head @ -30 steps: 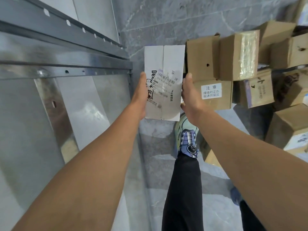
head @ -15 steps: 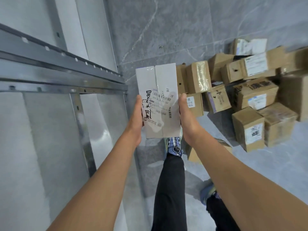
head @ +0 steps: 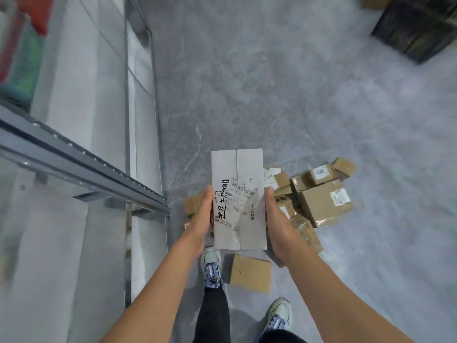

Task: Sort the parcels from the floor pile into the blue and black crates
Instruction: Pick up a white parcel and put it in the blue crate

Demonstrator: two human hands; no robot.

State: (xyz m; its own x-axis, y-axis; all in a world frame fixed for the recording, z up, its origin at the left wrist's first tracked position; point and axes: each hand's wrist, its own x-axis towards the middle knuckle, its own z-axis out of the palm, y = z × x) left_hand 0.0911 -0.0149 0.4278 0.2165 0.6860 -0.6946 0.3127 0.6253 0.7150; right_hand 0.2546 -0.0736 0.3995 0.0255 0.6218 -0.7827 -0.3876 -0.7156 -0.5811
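Note:
A white parcel (head: 249, 169) with black lettering and barcode labels is held up in front of me, its long side running away from me. My left hand (head: 201, 219) presses its left side and my right hand (head: 277, 224) presses its right side. The floor pile of brown parcels (head: 321, 196) lies behind and to the right of the held parcel. One flat brown parcel (head: 249, 272) lies by my feet. A black crate (head: 418, 28) stands at the top right corner, blurred. No blue crate is in view.
A metal shelving rack (head: 84, 159) runs along the left side, with its rail close to my left forearm. Grey floor (head: 259, 82) stretches ahead to the crate. My two shoes (head: 212, 268) stand on the floor below the parcel.
The view has risen and pulled back from the pile, which now looks smaller and lower. Both hands kept their hold on the white parcel. The black crate has come into view.

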